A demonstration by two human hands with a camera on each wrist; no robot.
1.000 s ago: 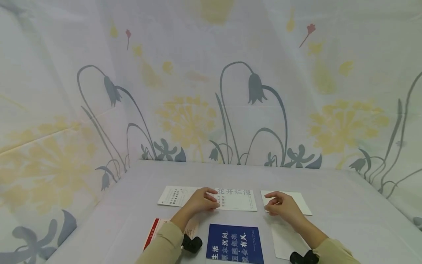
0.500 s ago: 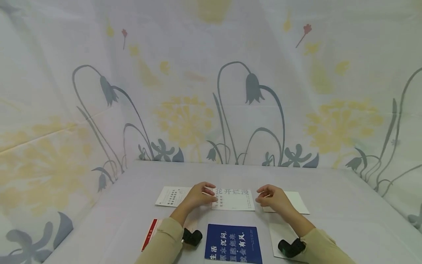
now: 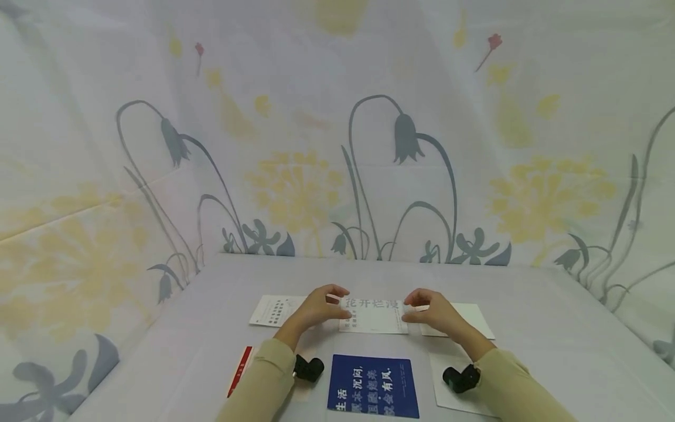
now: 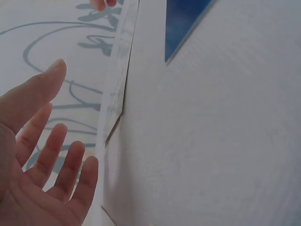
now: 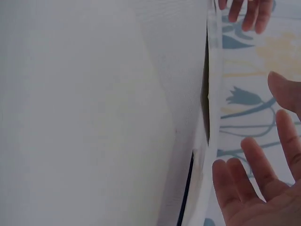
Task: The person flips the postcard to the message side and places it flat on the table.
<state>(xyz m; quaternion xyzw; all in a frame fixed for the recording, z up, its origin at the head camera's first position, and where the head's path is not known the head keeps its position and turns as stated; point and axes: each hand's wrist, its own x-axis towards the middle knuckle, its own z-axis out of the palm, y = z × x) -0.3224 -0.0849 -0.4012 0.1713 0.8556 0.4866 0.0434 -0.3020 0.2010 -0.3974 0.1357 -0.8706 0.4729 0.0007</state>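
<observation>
**Right hand point(image 3: 435, 312) shifted leftward since a second ago, now at middle white card point(image 3: 373, 321)**

Head view: middle white card, grey lettering, on the surface point(image 3: 195, 351) between both hands; left hand point(image 3: 319, 306) at its left end, right hand at its right end, contact unclear. Nearer side: one blue card point(image 3: 398, 387). Far left: one printed card point(image 3: 269, 310). Right: one pale card point(image 3: 471, 319).

Left wrist view: left fingers point(image 4: 51, 147) spread, thumb apart; blue card's corner at top.

Right wrist view: right fingers point(image 5: 258, 162) spread, thumb apart.

Floral cloth walls point(image 3: 306, 123) round white table point(image 3: 316, 269): curtained booth, perhaps.
</observation>
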